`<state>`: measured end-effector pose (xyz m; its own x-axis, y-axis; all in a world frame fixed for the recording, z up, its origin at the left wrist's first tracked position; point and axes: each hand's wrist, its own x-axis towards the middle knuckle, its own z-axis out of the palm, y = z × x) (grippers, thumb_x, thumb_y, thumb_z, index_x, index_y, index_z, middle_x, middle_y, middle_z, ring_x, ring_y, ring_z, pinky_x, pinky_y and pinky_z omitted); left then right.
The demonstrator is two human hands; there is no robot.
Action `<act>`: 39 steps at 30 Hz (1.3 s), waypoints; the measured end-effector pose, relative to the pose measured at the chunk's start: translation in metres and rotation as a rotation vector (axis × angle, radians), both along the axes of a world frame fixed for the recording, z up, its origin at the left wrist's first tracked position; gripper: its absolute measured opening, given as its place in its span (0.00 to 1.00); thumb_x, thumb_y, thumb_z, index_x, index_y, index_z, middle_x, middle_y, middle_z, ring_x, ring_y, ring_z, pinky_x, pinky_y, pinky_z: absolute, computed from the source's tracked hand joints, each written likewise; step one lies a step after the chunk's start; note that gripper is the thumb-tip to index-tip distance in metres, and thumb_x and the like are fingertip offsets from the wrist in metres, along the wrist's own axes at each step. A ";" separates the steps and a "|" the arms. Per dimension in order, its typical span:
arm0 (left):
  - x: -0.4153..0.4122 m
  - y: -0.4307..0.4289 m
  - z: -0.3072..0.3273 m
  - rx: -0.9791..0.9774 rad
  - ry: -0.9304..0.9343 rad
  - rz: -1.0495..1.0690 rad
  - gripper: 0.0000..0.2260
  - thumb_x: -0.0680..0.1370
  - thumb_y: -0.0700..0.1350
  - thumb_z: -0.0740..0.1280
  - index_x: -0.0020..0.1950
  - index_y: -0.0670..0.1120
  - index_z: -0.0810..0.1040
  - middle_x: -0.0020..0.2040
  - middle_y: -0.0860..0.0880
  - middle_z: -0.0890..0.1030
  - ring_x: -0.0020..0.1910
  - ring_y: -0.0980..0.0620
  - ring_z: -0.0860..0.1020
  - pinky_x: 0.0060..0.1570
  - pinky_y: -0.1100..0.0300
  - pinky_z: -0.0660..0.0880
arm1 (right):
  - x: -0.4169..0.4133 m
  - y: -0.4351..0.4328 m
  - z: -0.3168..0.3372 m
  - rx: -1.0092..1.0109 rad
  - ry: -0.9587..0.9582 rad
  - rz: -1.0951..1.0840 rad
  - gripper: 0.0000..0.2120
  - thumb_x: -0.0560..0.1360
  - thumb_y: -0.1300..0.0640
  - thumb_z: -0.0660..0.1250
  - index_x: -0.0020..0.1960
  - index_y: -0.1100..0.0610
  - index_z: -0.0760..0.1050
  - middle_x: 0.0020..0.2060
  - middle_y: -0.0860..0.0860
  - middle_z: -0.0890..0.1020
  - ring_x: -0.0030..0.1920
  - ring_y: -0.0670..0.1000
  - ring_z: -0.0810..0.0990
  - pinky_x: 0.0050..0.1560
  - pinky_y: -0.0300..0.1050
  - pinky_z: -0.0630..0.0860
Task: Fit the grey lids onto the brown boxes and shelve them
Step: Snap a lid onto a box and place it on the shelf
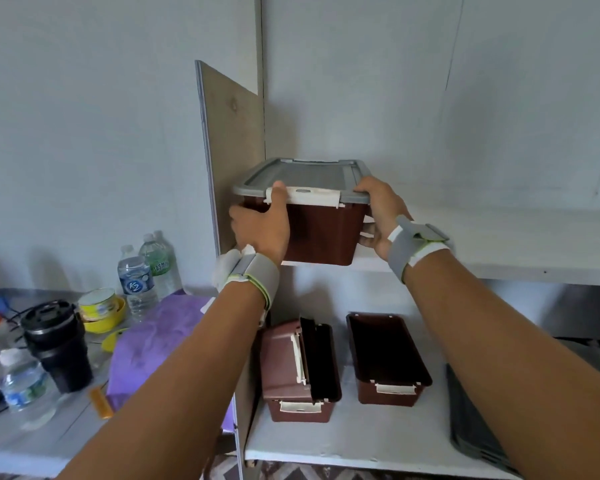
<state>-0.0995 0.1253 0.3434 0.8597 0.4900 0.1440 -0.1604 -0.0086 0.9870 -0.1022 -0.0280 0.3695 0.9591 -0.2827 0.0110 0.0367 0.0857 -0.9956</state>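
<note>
Pale grey walls close in a white shelf unit whose upper shelf (499, 244) runs off to the right, bare along most of its length, while a wood-grain side panel (234, 133) walls off its left end. The lidded brown box (326, 233), grey lid (305, 176) latched on, is at that shelf's near left corner just beside the panel (whether its base rests on the board I cannot tell). The left grip (260, 230) wraps the box's near left corner, thumb up on the lid rim; the right grip (383, 216) clasps the right end, thumb over the lid's corner. On the lower shelf (361, 441) an open brown box (388, 358) stands right of a second brown box (298, 368) with another tipped into it, and dark lids (471, 420) lie far right. Left of the panel, a grey surface (32, 438) carries a purple cloth (153, 341), water bottles (136, 278), a black tumbler (58, 344) and a yellow bowl (101, 310).
</note>
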 end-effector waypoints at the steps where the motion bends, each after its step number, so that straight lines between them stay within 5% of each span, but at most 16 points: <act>1: 0.006 0.002 0.001 0.000 0.008 0.011 0.32 0.72 0.65 0.68 0.66 0.43 0.67 0.66 0.43 0.74 0.63 0.41 0.74 0.65 0.50 0.70 | 0.005 0.003 0.001 -0.004 0.006 -0.001 0.11 0.66 0.49 0.65 0.46 0.52 0.76 0.44 0.51 0.78 0.43 0.55 0.79 0.44 0.47 0.77; 16: 0.042 -0.001 -0.006 -0.041 0.009 0.169 0.37 0.73 0.68 0.63 0.74 0.46 0.64 0.72 0.44 0.68 0.71 0.41 0.67 0.72 0.47 0.62 | 0.045 0.016 -0.001 0.004 0.019 0.034 0.09 0.68 0.49 0.63 0.46 0.51 0.75 0.42 0.50 0.80 0.44 0.54 0.79 0.44 0.46 0.76; 22: 0.033 -0.021 -0.033 -0.057 0.073 0.216 0.38 0.74 0.67 0.62 0.76 0.45 0.62 0.75 0.44 0.63 0.73 0.41 0.64 0.72 0.48 0.60 | 0.045 -0.008 -0.006 -0.041 0.046 0.165 0.34 0.67 0.27 0.60 0.62 0.50 0.75 0.60 0.52 0.78 0.58 0.58 0.78 0.59 0.56 0.76; 25: 0.027 -0.039 -0.052 -0.064 0.097 0.249 0.36 0.74 0.62 0.66 0.76 0.45 0.62 0.74 0.44 0.62 0.71 0.40 0.65 0.70 0.49 0.62 | 0.037 -0.030 -0.025 -0.044 0.025 0.178 0.33 0.72 0.29 0.57 0.64 0.53 0.74 0.60 0.52 0.76 0.60 0.58 0.75 0.64 0.57 0.73; 29: 0.010 -0.079 -0.073 -0.106 0.028 0.221 0.24 0.75 0.52 0.67 0.68 0.44 0.69 0.68 0.45 0.68 0.60 0.46 0.73 0.59 0.58 0.68 | 0.014 -0.069 -0.060 -0.069 -0.023 0.213 0.21 0.76 0.42 0.64 0.59 0.57 0.77 0.54 0.53 0.82 0.52 0.55 0.83 0.58 0.52 0.79; 32: -0.002 -0.113 -0.096 -0.096 -0.078 0.092 0.10 0.74 0.48 0.67 0.52 0.47 0.75 0.46 0.52 0.82 0.46 0.49 0.79 0.54 0.55 0.75 | -0.002 -0.103 -0.086 -0.076 -0.021 0.330 0.15 0.77 0.48 0.65 0.55 0.59 0.78 0.48 0.54 0.84 0.45 0.55 0.84 0.51 0.50 0.79; 34: -0.006 -0.142 -0.119 -0.018 -0.050 0.009 0.02 0.74 0.46 0.66 0.44 0.49 0.75 0.33 0.56 0.80 0.41 0.49 0.81 0.53 0.48 0.78 | -0.007 -0.134 -0.105 -0.092 0.028 0.420 0.12 0.77 0.50 0.65 0.52 0.58 0.79 0.46 0.54 0.84 0.43 0.55 0.83 0.49 0.49 0.78; 39: -0.006 -0.193 -0.200 0.100 0.160 -0.140 0.03 0.75 0.45 0.66 0.41 0.48 0.76 0.38 0.49 0.82 0.36 0.50 0.81 0.48 0.48 0.80 | 0.002 -0.203 -0.182 -0.042 0.247 0.448 0.12 0.78 0.50 0.64 0.51 0.57 0.78 0.47 0.54 0.83 0.46 0.54 0.81 0.51 0.48 0.76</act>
